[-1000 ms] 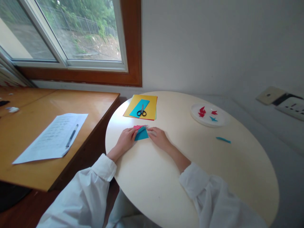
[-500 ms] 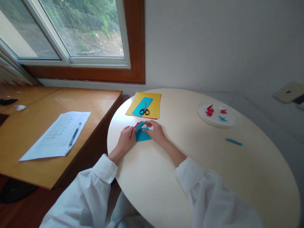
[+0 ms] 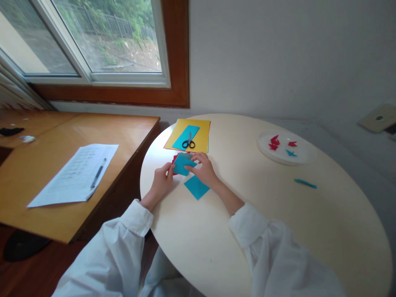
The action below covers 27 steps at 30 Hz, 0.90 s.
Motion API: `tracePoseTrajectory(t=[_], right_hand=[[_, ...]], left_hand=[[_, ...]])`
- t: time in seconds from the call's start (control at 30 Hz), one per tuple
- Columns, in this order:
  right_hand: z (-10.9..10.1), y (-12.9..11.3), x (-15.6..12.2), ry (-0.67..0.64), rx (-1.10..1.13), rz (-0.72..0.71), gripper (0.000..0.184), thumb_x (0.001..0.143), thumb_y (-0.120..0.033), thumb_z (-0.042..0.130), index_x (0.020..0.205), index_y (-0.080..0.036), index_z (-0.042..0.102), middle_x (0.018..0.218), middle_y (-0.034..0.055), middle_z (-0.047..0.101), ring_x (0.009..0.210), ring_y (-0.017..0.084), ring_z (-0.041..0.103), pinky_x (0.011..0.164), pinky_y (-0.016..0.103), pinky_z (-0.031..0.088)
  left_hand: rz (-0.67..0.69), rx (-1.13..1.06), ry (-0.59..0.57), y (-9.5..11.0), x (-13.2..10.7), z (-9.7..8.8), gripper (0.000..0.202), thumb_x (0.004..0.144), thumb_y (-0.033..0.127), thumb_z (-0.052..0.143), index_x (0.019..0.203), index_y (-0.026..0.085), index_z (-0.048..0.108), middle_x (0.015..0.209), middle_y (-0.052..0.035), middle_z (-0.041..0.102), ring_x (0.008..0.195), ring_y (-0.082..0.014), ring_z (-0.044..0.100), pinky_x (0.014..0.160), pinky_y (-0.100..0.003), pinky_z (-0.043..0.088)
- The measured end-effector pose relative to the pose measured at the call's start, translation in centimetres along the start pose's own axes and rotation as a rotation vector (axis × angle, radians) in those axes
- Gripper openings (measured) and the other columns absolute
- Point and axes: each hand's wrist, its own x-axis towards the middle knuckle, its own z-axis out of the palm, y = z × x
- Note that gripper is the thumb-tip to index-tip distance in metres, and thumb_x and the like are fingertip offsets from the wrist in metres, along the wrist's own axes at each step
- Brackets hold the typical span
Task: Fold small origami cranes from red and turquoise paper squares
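Observation:
Between my two hands is a blue sheet of paper [image 3: 183, 164], held over some red paper [image 3: 175, 158] whose edges peek out at the left. My left hand [image 3: 163, 176] pinches the blue sheet at its left edge. At its right side my right hand [image 3: 203, 168] grips the same sheet between thumb and fingers. Just below, a separate blue paper square [image 3: 197, 187] lies flat on the table, turned cornerwise. How many sheets are in my hands I cannot tell.
Behind my hands, scissors [image 3: 188, 142] rest on a blue strip [image 3: 182, 142] atop yellow paper [image 3: 202, 134]. A white plate [image 3: 305, 156] with red and blue folded pieces stands at the right, near a narrow blue piece [image 3: 305, 183]. Printed sheets [image 3: 68, 177] and a pen [image 3: 99, 172] lie on the left desk.
One blue square now lies apart on the table, nearer to me. The blue sheet in my hands has shifted slightly away from me and lies flatter over the red paper.

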Motion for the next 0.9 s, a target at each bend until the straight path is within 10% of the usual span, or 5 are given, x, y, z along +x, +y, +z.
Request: tracePoseTrajectory(t=[0.33, 0.53, 0.7, 0.9], right_hand=[[-0.3, -0.4, 0.5, -0.011, 0.314, 0.354, 0.029, 0.066, -0.043, 0.069, 0.078, -0.019, 0.058, 0.078, 0.0014, 0.063, 0.073, 0.017, 0.059, 0.069, 0.031, 0.050], [-3.9, 0.0, 0.1, -0.172, 0.303, 0.479, 0.035, 0.065, -0.039, 0.070, 0.090, -0.017, 0.065, 0.072, 0.0032, 0.066, 0.060, 0.015, 0.058, 0.053, 0.027, 0.048], [-8.9, 0.8, -1.5, -0.361, -0.101, 0.371, 0.030, 0.076, -0.034, 0.058, 0.102, -0.021, 0.065, 0.077, 0.0014, 0.066, 0.062, 0.014, 0.057, 0.054, 0.025, 0.045], [-11.3, 1.8, -3.5, -0.230, -0.726, 0.152, 0.040, 0.073, -0.030, 0.063, 0.112, -0.019, 0.062, 0.110, 0.0140, 0.063, 0.103, 0.031, 0.058, 0.087, 0.046, 0.045]], left_hand=[[-0.166, -0.155, 0.049, -0.8, 1.2, -0.1, 0.030, 0.084, 0.034, 0.043, 0.060, 0.017, 0.050, 0.055, 0.0001, 0.051, 0.052, -0.0113, 0.042, 0.049, -0.024, 0.034], [-0.227, -0.189, 0.057, -1.2, 1.4, -0.1, 0.031, 0.082, 0.034, 0.043, 0.057, 0.017, 0.048, 0.053, 0.0018, 0.048, 0.051, -0.0106, 0.039, 0.049, -0.023, 0.032], [-0.232, -0.210, 0.046, -1.2, 1.4, 0.0, 0.033, 0.083, 0.035, 0.043, 0.055, 0.018, 0.045, 0.052, 0.0031, 0.043, 0.051, -0.0101, 0.035, 0.049, -0.024, 0.029], [-0.240, -0.232, 0.025, -1.1, 1.6, 0.0, 0.030, 0.082, 0.035, 0.044, 0.057, 0.017, 0.047, 0.054, 0.0030, 0.043, 0.053, -0.0106, 0.035, 0.051, -0.024, 0.029]])
